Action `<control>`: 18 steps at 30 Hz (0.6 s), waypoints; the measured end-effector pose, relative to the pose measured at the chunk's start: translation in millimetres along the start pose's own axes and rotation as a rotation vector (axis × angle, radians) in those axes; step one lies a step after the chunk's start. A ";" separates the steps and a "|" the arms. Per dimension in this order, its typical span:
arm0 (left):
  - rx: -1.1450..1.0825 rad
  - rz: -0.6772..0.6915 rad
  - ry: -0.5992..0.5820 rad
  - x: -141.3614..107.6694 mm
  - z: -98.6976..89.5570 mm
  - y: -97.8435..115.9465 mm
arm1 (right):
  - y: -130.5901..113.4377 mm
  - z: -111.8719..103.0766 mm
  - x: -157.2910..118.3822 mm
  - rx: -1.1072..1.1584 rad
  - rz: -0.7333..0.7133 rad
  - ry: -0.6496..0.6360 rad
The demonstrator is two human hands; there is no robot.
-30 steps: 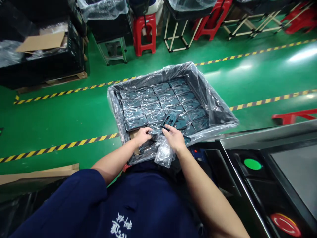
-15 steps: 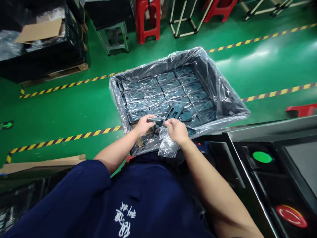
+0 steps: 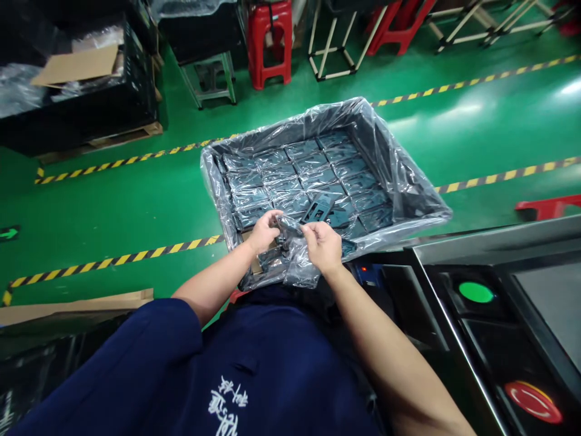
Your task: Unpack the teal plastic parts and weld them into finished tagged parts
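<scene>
A dark part point(image 3: 290, 226), partly inside a clear plastic bag point(image 3: 300, 261), is held between my two hands over the near edge of a crate. My left hand point(image 3: 264, 232) is closed on the part's left end. The fingers of my right hand point(image 3: 323, 243) pinch the bag at the part's right end. The crate point(image 3: 411, 175) is lined with clear plastic and holds rows of bagged dark parts point(image 3: 313, 163). An unbagged dark part point(image 3: 319, 208) lies on top of the rows, just beyond my right hand.
A machine panel with a green button point(image 3: 475, 292) and a red button point(image 3: 534, 401) stands at the right. Red stools point(image 3: 270, 45) and a black bin with cardboard point(image 3: 77, 65) are farther back. Yellow-black tape point(image 3: 113, 263) marks the green floor.
The bag now reaches over the dark part between my hands, which was bare at its left before. My hands have barely moved. The view has shifted slightly.
</scene>
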State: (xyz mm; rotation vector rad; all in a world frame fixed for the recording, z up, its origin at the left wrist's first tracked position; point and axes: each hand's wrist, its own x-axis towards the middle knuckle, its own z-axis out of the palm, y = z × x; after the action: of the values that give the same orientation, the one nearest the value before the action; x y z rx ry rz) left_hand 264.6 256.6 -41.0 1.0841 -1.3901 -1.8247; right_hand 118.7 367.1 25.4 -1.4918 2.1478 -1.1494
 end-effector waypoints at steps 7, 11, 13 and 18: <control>0.408 -0.216 0.161 4.5 -5.5 -6.4 | -24.0 -23.5 15.3 -0.005 -0.086 0.241; 0.579 -0.302 0.125 -1.1 -10.6 -9.4 | -31.5 -46.8 32.5 -0.002 -0.118 0.449; 0.663 -0.339 0.076 -2.4 -13.4 -7.8 | -34.4 -61.6 41.0 -0.016 -0.127 0.561; 0.755 -0.394 -0.098 -2.5 -14.1 -10.2 | -40.6 -97.6 54.4 -0.032 -0.174 0.618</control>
State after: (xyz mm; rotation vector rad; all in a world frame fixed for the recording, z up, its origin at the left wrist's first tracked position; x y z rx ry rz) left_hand 278.3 254.8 -51.9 1.7588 -2.1308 -1.6359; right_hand 61.5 356.5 129.0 -1.4981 2.4475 -1.8407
